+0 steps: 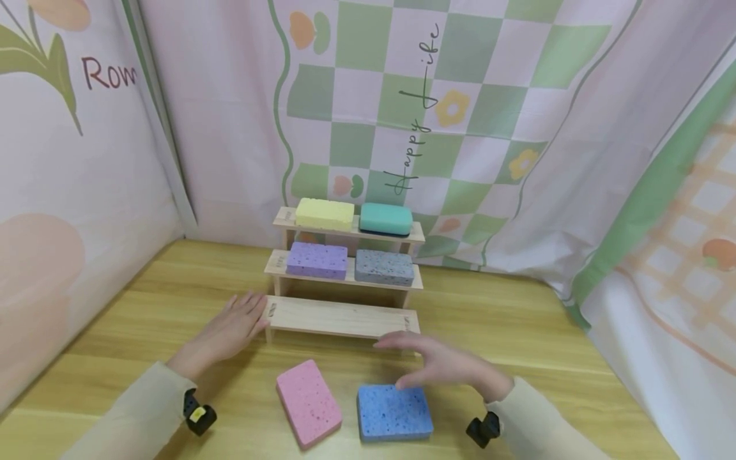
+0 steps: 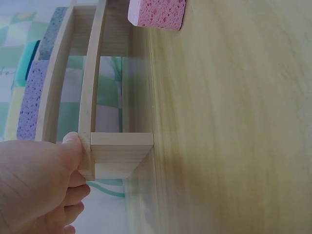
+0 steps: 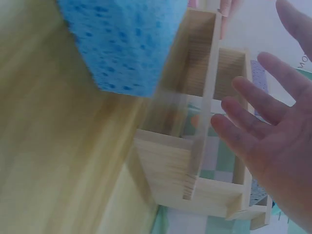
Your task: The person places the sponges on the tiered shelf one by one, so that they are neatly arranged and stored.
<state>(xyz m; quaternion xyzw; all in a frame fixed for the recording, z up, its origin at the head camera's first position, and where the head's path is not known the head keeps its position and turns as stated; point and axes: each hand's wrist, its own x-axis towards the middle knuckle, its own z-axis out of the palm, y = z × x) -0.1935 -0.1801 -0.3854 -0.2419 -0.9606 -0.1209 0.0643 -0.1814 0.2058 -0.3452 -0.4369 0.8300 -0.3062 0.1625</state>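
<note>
A three-step wooden stand [image 1: 344, 317] stands on the table, its lowest board bare. At the left end of that board, my left hand [image 1: 234, 324] holds the edge; the left wrist view shows the thumb on the front edge and the other fingers bent beside it. My right hand [image 1: 439, 364] hovers with spread fingers near the board's right front, holding nothing. Below it lies a blue sponge [image 1: 394, 414] on the table. To the left of that one, a pink sponge [image 1: 309, 404] lies at a slant.
On the middle step sit a purple sponge [image 1: 317, 260] and a grey sponge [image 1: 383, 267]. The top step bears a yellow sponge [image 1: 324, 214] and a teal sponge [image 1: 386, 219]. A patterned curtain [image 1: 230, 128] hangs behind the wooden table [image 1: 494, 319].
</note>
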